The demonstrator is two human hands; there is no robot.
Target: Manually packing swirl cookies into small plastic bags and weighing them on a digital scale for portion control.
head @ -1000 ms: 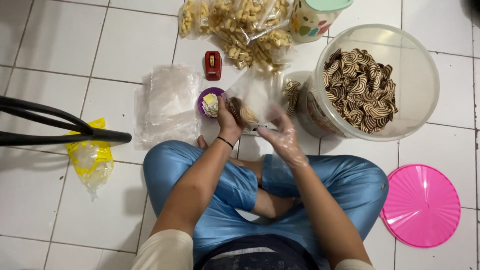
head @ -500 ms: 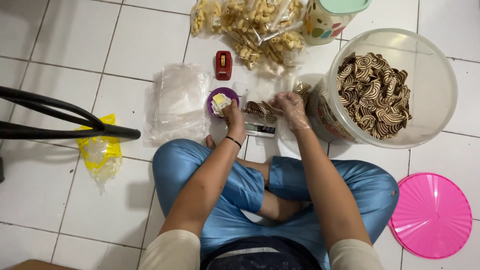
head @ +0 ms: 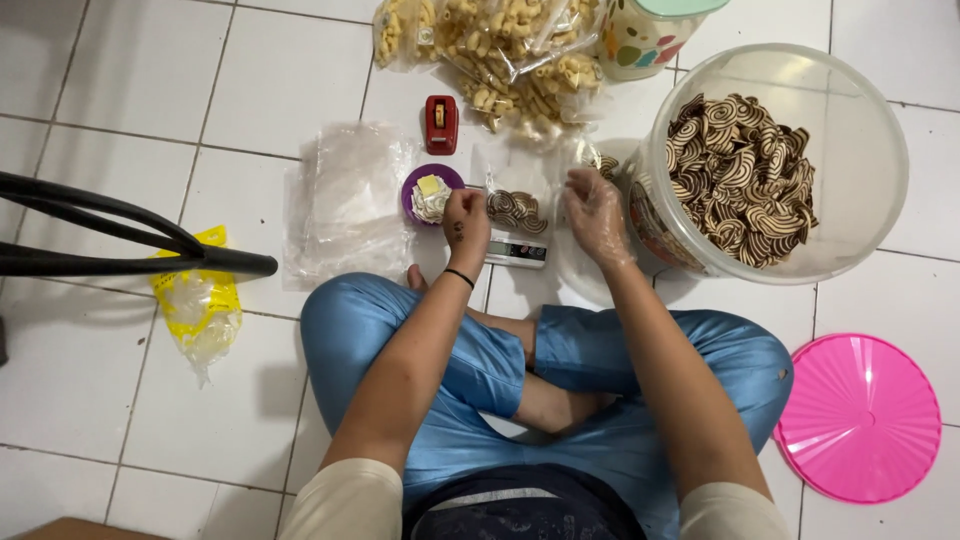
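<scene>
Hands: left (head: pixel 466 219) pinching clear snack bag (head: pixel 516 205) on scale (head: pixel 516 250), gloved right (head: pixel 594 212) loosely spread beside it.

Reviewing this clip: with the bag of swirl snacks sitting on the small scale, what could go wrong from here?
The clear bag of swirl snacks is held at its top by the left hand on the small scale; it may tip and spill. The gloved right hand hovers by the open tub, so a sleeve or arm could knock its rim.

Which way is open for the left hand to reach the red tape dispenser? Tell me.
Probably yes, straight ahead: the left hand sits just short of the red tape dispenser, with only the low purple dish between them.
</scene>
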